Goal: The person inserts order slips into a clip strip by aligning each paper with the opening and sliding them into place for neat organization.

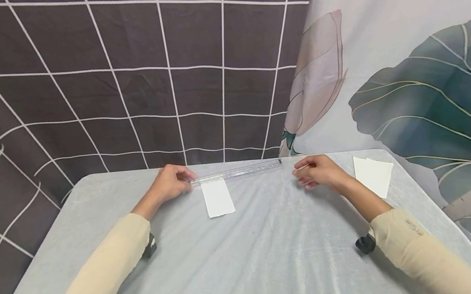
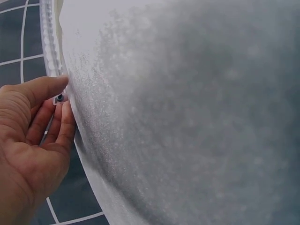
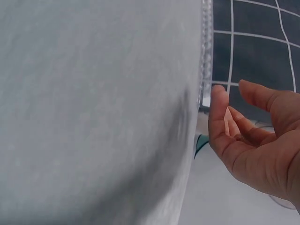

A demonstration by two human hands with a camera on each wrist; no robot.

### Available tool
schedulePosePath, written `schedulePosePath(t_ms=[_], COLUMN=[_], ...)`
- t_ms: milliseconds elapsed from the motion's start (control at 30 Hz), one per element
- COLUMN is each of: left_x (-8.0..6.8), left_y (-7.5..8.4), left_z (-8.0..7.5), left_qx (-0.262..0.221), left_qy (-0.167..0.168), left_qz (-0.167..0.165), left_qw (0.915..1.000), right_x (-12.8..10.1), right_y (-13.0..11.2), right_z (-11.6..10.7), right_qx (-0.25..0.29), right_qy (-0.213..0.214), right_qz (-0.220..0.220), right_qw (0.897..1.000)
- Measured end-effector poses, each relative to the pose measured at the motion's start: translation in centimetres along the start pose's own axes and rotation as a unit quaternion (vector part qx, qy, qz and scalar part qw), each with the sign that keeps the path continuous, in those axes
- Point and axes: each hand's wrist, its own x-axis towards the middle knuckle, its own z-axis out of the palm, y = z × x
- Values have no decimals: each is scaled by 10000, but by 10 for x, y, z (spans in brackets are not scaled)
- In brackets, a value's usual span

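A long clear plastic strip [image 1: 239,171] with a ridged or bumpy length lies crosswise near the table's far edge. My left hand [image 1: 172,181] pinches its left end between thumb and fingers; a small dark round spot shows at that end in the left wrist view. Under the strip's left part, a white rectangular card [image 1: 218,198] reaches toward me. My right hand [image 1: 317,171] is just beyond the strip's right end, its fingers loosely bent and holding nothing. In the right wrist view, the fingertips are close to the end of the strip [image 3: 206,61].
Two overlapping white cards [image 1: 374,174] lie to the right of my right hand. A pale grey cloth with soft folds covers the table [image 1: 254,267]. Behind it hang a dark grid-patterned curtain [image 1: 138,90] and a white one with leaf prints [image 1: 447,82].
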Motion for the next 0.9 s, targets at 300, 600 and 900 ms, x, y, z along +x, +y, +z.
schedulePosePath(t_ms=[300, 600, 900], left_x=[-2, 0, -2], left_y=[4, 1, 4], left_z=[-2, -1, -2], left_qx=[55, 36, -30], left_qy=[26, -9, -16], left_qz=[-33, -108, -87], left_qw=[10000, 9999, 10000], right_x=[-4, -8, -15], right_y=[9, 19, 33], right_z=[-16, -32, -49], right_qx=[-145, -139, -546], right_qy=[85, 277, 577], right_qz=[85, 195, 448], right_qw=[9998, 9993, 9958])
